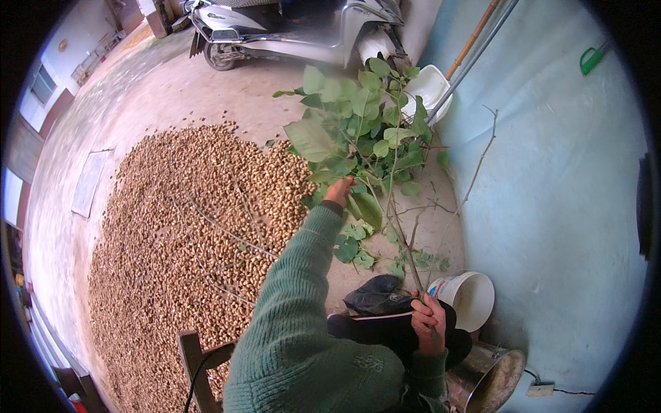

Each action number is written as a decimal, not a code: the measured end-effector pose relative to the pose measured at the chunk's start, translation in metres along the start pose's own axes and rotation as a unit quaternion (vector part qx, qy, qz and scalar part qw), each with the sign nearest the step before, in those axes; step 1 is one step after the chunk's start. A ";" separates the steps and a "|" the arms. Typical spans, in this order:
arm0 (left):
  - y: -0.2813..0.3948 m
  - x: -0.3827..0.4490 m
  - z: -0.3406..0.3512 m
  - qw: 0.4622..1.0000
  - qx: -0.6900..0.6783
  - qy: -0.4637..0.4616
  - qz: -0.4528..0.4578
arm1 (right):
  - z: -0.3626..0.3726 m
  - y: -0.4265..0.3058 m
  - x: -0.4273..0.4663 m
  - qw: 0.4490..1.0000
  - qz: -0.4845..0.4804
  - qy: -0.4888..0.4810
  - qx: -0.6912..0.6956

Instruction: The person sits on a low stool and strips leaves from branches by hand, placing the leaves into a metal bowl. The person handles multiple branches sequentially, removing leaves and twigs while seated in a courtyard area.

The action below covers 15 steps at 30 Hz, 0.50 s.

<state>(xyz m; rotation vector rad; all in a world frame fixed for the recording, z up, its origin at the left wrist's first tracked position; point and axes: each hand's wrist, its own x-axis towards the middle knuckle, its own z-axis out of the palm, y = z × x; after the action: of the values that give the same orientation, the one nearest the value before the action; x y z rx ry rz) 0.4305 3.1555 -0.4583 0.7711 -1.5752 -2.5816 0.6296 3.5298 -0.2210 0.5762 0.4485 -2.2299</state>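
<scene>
A leafy branch (409,253) rises from my right hand (429,320), whose fingers are wrapped around its thick lower stem. Its broad green leaves (364,103) spread out ahead of me. My left hand (340,191) is stretched forward among the lower leaves; its fingers are partly hidden by foliage, so whether it grips a leaf or twig is unclear. A thin bare twig (477,168) slants up beside the branch. Loose leaves (347,248) lie on the concrete floor below. A black shoe (377,294) shows near my knees.
Many small brown nuts or seeds (196,232) cover the floor at left, with bare twigs on them. A white bucket (474,302) and a metal bucket (496,382) stand by the blue wall at right. A white scooter (289,38) is parked ahead, near a white scoop (428,93).
</scene>
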 end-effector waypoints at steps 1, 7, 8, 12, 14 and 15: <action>-0.003 0.003 0.002 0.996 -0.081 0.022 0.003 | 0.002 0.002 0.002 1.000 0.003 -0.004 -0.016; 0.014 -0.006 0.046 0.985 -0.156 0.056 -0.046 | 0.005 0.007 -0.004 0.991 -0.039 0.029 -0.125; 0.008 0.008 0.032 0.982 -0.178 0.033 -0.050 | 0.008 0.006 -0.003 0.990 -0.028 0.030 -0.135; 0.002 0.023 0.037 0.990 -0.132 0.002 -0.050 | -0.006 0.000 -0.004 0.989 -0.018 0.029 -0.144; -0.003 0.013 0.041 0.999 0.016 -0.004 0.036 | -0.004 -0.001 -0.008 0.985 -0.026 0.029 -0.168; -0.007 0.009 0.034 0.986 0.121 -0.020 0.112 | 0.000 0.000 -0.009 0.983 -0.025 0.026 -0.182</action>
<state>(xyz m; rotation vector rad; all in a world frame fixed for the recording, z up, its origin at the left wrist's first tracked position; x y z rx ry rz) 0.4097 3.1847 -0.4554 0.5189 -1.8917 -2.2905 0.6347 3.5355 -0.2162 0.4316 0.8837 -2.1109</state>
